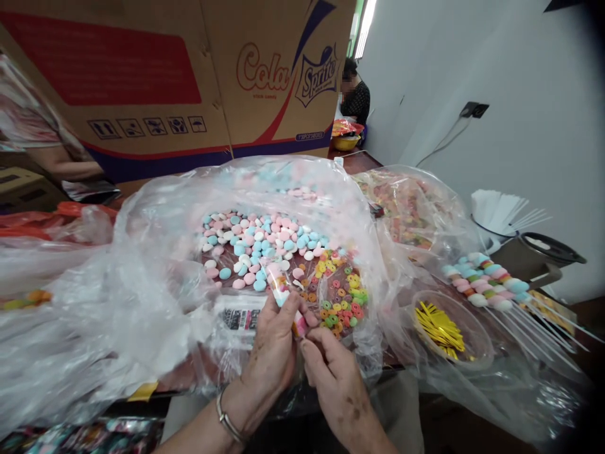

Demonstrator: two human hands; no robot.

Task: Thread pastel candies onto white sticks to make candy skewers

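Note:
A candy skewer in a clear printed wrapper (pixel 282 285) slants upward from my hands, and pink and white show through the film. My left hand (pixel 278 343) is closed around its lower part. Just below, my right hand (pixel 339 380) pinches the gathered bottom end of the wrapper with thumb and forefinger; the fingers partly hide that spot. Beyond them, pink, blue and white round candies (pixel 258 244) lie loose inside an open clear plastic bag (pixel 163 205). Small coloured ring candies (pixel 338 309) are heaped to their right.
A large cardboard box (pixel 155 135) stands behind the bag. At right are a clear bowl (pixel 483 354) of yellow twist ties (pixel 439 328), several candy skewers (pixel 489 280), white sticks (pixel 496 211) and a dark jug (pixel 539 255). Another person (pixel 362 101) sits far back; a co-worker's arm (pixel 61 162) shows left.

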